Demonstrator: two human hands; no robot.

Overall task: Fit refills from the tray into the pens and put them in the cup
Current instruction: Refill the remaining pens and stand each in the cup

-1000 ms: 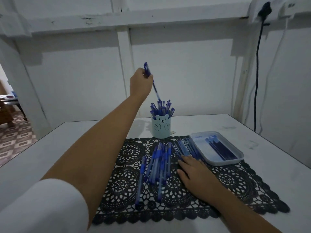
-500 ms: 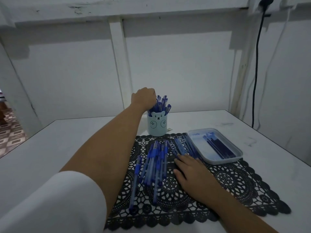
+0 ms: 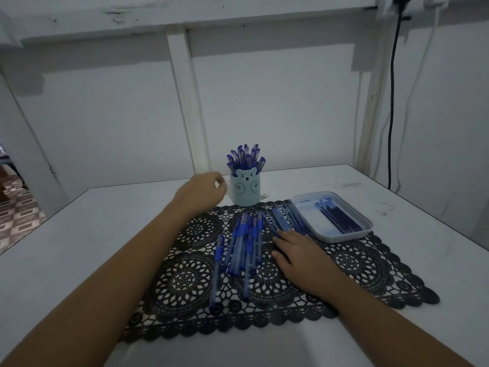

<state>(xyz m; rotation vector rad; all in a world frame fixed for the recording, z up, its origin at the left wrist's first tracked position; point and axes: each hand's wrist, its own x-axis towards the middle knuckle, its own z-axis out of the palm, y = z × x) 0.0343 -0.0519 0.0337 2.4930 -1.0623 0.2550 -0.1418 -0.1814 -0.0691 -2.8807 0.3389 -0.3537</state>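
Cup just right of seemingly empty left hand.

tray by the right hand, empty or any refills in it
Not empty. A bundle of dark refills lies in the right half of the tray; the left half of its floor is bare.

I see the counter as smooth, matt white, scuffed with grey marks at the far right. The mat is black openwork lace, matt. The cup looks like smooth pale-blue plastic. The pens are translucent blue plastic, slightly glossy. The tray is pale plastic, faintly shiny.
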